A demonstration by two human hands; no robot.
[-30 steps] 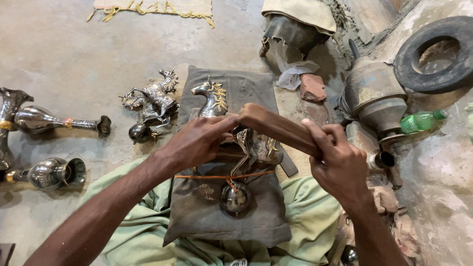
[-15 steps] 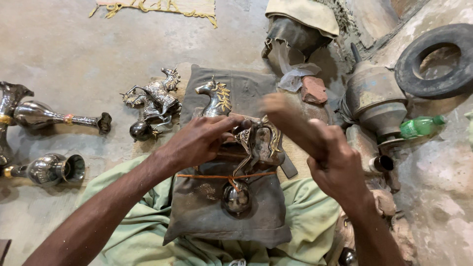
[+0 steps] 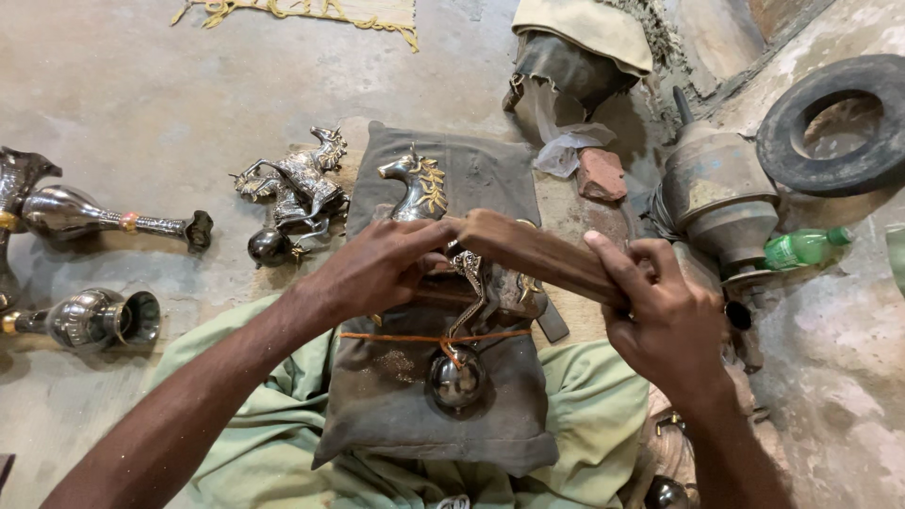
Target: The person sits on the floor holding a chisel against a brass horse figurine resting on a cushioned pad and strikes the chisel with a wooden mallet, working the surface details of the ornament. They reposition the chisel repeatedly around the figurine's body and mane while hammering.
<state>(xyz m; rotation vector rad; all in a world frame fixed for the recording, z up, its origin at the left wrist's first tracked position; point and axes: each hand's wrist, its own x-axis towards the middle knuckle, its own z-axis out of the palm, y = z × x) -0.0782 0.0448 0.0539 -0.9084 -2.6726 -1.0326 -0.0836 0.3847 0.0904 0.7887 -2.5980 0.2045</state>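
Metal horse figurine [image 3: 443, 273] lies on a grey cushion pad [image 3: 443, 415] in the person's lap, tied down w/ an orange cord [image 3: 396, 336]; head w/ gold mane points away, round ball base near the body. Left hand [image 3: 377, 269] curled over the horse's mid-section, fingers pressing it to the pad. Right hand [image 3: 665, 320] closed round one end of a wooden stick [image 3: 537, 256], the other end resting over the horse by the left fingers.

To do this well, probably: keep left hand firm so the piece can't rock, stick low and flat, short even strokes, fingers clear of the stick's path.

On the floor [image 3: 189, 94]: second horse figurine [image 3: 292, 188], silver vases [image 3: 85, 217], green bottle [image 3: 801, 247], tyre [image 3: 834, 123], brick [image 3: 601, 174].
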